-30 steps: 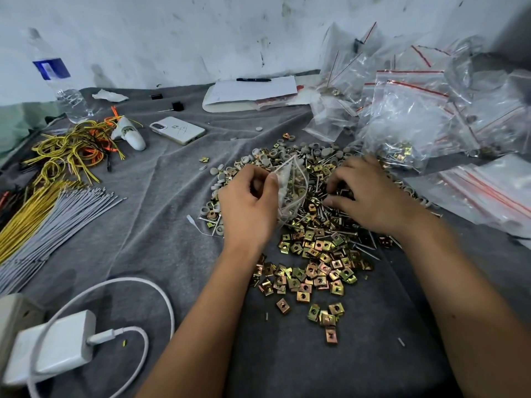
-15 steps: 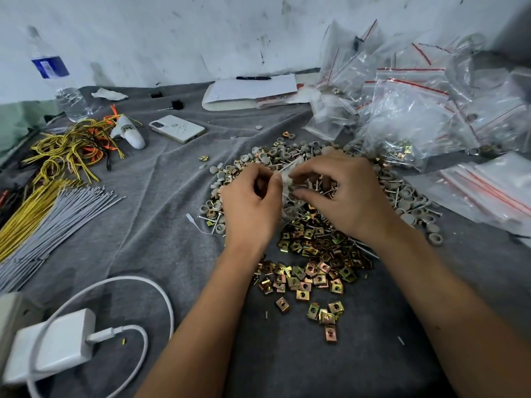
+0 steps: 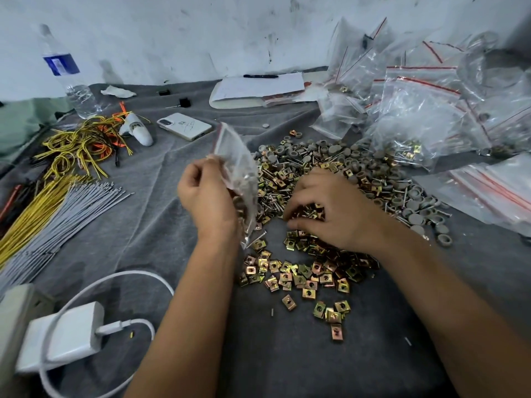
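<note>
Because the bag (image 3: pixel 240 168) blurs, its contents are unclear

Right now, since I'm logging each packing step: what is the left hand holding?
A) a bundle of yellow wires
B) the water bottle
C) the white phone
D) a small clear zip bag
D: the left hand pinches a small clear zip bag with a red seal strip, while the right hand lies with curled fingers on the pile of clips and screws.
</note>
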Available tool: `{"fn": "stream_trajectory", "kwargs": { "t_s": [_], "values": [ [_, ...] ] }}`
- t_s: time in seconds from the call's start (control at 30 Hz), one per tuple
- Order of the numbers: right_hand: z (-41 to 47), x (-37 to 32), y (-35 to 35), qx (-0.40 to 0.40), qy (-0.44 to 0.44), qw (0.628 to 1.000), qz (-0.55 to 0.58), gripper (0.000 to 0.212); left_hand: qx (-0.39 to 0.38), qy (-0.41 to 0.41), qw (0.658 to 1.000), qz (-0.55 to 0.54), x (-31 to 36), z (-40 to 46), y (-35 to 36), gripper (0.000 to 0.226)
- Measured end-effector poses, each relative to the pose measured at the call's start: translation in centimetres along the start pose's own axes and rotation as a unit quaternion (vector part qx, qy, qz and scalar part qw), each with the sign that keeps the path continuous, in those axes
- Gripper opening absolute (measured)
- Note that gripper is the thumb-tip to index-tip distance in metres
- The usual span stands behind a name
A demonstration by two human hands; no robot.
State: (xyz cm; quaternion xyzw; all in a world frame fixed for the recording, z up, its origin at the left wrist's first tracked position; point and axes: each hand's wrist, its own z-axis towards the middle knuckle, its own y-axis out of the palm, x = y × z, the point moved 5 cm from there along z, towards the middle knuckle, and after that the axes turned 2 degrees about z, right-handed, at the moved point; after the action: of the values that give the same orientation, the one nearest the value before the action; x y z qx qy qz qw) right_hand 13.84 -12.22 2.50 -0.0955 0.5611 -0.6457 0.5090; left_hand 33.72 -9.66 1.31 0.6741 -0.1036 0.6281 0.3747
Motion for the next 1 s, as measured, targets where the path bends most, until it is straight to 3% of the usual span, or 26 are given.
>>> {"fn": "stream_trajectory", "kwargs": {
  "t_s": [0.1, 0.27, 0.37, 0.5, 0.6, 0.7, 0.83, 1.0],
  "values": [
    [0.1, 0.1, 1.5, -0.084, 0.014, 0.996, -0.025, 0.023, 0.062, 0.014, 0.996, -0.061, 1.3, 1.4, -1.4, 0.033],
    [0.0, 0.4, 1.8, -0.117, 0.043, 0.992, -0.03, 0.029, 0.096, 0.112, 0.984, -0.1, 5.4, 3.0, -3.6, 0.044],
    [0.2, 0.0, 1.8, -0.112, 0.043, 0.993, -0.002, 0.02, 0.111, 0.236, 0.965, -0.042, 8.2, 3.0, -4.9, 0.026],
    [0.4, -0.3, 1.9, -0.072, 0.049, 0.996, 0.019, 0.015, 0.071, 0.358, 0.912, 0.189, 9.3, 1.4, -4.7, 0.009],
    [0.6, -0.4, 1.3, 0.013, 0.043, 0.996, 0.075, 0.012, -0.004, 0.316, 0.894, 0.318, 7.0, 0.0, -3.7, 0.01],
    [0.5, -0.4, 0.9, 0.067, 0.046, 0.983, 0.166, 0.018, -0.028, 0.228, 0.926, 0.299, 3.9, -0.6, -3.1, 0.017],
    [0.5, -0.6, 1.3, 0.049, 0.047, 0.99, 0.123, 0.021, -0.005, 0.173, 0.949, 0.263, 2.5, -0.5, -3.0, 0.019],
    [0.7, -1.9, 1.3, 0.044, 0.013, 0.998, 0.051, 0.014, 0.085, 0.106, 0.976, 0.169, 1.8, 0.9, -4.6, 0.019]
  ]
}}
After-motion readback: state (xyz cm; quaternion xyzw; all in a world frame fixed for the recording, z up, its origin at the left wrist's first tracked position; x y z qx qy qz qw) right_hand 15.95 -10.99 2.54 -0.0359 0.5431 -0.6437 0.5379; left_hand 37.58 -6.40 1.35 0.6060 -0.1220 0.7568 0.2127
